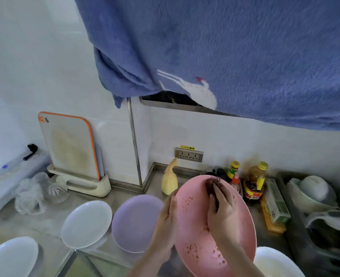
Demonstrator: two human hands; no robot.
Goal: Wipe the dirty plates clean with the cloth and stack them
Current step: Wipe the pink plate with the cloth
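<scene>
Pink plate (pixel 193 232) in left hand (pixel 165 222), right hand (pixel 222 208) on dark cloth (pixel 212 181)

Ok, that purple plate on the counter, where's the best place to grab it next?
Take the purple plate by its near rim, coming from the front. It lies flat and face up, so only the thin raised edge offers a pinch, and the left hand is right beside it.

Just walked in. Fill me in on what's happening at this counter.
A person is wiping a dirty pink plate. The left hand holds the plate tilted up by its rim, and the right hand presses a dark cloth against its upper part. Brown specks still dot the plate's face. A purple plate and two white plates lie separately on the steel counter to the left, unstacked.
</scene>
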